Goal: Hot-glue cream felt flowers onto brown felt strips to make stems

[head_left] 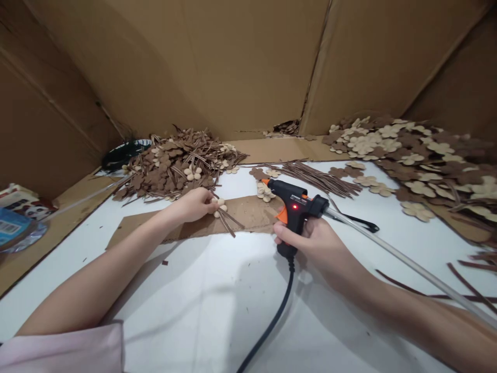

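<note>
My left hand (199, 203) is closed in a pinch on a cream flower cutout (220, 208) with thin brown strips sticking out of it, over a flat cardboard piece (151, 228). In my right hand (306, 235) is a black and orange hot glue gun (297, 204), gripped by its handle. A red light glows on its side and its orange tip points left. From its back runs a long clear glue stick (392, 248). Beneath the tip, other cream flowers (266, 192) lie at the cardboard's far edge.
Behind my left hand rises a heap of brown and cream flowers with strips (174, 166). A bundle of brown strips (322, 178) lies beyond the gun, and a large flower pile (411, 150) at right. Cardboard walls (233, 67) enclose the back. The gun's cord (285, 300) trails toward me.
</note>
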Tool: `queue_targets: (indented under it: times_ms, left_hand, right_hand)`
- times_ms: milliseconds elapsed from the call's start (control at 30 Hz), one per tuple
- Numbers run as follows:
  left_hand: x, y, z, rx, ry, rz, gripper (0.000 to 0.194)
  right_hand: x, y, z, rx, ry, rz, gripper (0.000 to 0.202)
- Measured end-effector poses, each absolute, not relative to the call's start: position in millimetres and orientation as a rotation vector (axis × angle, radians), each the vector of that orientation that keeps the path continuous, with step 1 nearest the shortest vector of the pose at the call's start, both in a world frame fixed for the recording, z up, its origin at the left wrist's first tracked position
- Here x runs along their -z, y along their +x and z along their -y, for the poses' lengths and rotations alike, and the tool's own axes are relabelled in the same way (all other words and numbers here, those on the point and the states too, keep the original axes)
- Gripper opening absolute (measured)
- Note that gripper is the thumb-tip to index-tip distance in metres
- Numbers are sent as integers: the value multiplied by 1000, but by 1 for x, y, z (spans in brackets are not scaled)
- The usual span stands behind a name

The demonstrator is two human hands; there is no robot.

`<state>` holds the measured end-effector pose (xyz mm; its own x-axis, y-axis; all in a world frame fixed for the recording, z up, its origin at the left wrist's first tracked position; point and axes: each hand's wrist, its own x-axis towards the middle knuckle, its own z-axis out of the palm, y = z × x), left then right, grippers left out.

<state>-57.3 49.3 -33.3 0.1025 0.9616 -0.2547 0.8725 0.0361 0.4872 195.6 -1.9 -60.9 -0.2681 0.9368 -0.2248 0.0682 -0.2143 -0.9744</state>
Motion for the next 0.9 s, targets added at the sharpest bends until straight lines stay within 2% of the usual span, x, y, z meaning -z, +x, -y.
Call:
queue_targets:
  times_ms: [200, 433, 900]
  left_hand:
    - [32, -53, -48, -214, 1911, -1852, 32]
    - [37, -48, -46, -327, 1924, -1936, 28]
    - [10, -70, -51, -452, 1522, -1695, 38]
  right_hand:
    - [60, 194, 3, -1554, -1261, 1321, 22]
    - [60, 194, 3, -1584, -1255, 1317, 25]
    - [75, 194, -4, -1688, -1174, 1315, 34]
